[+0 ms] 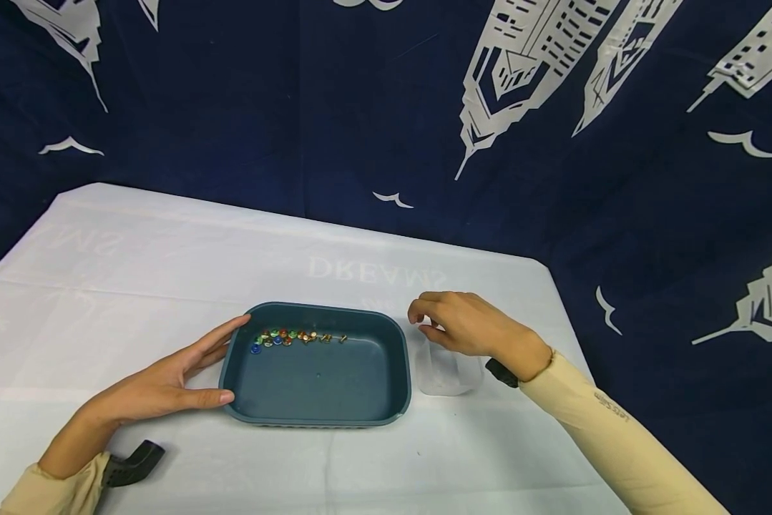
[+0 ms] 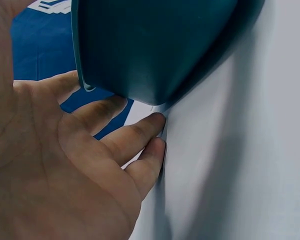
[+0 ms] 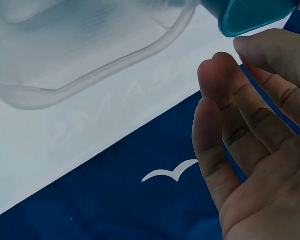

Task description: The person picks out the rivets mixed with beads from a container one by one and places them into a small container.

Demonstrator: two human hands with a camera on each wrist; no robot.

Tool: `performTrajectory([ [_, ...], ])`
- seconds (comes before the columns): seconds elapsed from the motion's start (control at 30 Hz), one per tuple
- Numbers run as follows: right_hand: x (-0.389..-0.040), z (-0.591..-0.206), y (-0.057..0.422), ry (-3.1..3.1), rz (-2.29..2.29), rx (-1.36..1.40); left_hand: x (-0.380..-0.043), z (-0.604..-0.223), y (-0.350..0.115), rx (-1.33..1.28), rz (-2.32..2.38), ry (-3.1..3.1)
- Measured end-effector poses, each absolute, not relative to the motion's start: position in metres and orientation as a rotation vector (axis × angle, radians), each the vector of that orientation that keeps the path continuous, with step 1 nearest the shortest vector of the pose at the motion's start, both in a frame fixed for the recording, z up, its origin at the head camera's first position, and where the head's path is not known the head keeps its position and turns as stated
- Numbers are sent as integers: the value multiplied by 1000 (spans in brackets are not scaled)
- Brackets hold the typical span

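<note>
My left hand (image 1: 160,383) rests at the left end of a dark teal rectangular tray (image 1: 321,418), thumb at the near corner and fingers stretched toward the far one. In the left wrist view, those fingers (image 2: 135,140) lie against the tray's outer wall. Inside, small shiny pieces (image 1: 282,335), coloured and gold, form a rough row along the far side; their exact kind is too small to tell. Over a clear plastic container (image 1: 450,383) hovers my right hand (image 1: 466,322), fingers loosely bent. Nothing shows between its fingertips in the right wrist view. The hand partly hides the container.
A white cloth (image 1: 167,257) with faint lettering covers the table. Behind it hangs a dark blue cloth (image 1: 231,129) printed with white buildings and birds. The clear container stands just right of the tray. Black wrist devices (image 1: 134,463) sit at both cuffs.
</note>
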State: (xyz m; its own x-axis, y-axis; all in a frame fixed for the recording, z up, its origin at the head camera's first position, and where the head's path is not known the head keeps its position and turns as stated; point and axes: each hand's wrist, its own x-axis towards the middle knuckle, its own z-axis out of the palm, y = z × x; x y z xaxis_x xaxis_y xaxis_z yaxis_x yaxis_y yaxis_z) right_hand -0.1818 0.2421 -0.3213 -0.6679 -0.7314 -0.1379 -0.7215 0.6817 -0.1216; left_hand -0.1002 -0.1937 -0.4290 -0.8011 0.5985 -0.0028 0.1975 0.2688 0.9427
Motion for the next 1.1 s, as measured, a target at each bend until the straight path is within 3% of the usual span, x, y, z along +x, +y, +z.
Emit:
performTrajectory([
  [1.1, -186, -339, 191, 2637, 27, -1409, -100, -430, -195, 714, 1541, 2181],
])
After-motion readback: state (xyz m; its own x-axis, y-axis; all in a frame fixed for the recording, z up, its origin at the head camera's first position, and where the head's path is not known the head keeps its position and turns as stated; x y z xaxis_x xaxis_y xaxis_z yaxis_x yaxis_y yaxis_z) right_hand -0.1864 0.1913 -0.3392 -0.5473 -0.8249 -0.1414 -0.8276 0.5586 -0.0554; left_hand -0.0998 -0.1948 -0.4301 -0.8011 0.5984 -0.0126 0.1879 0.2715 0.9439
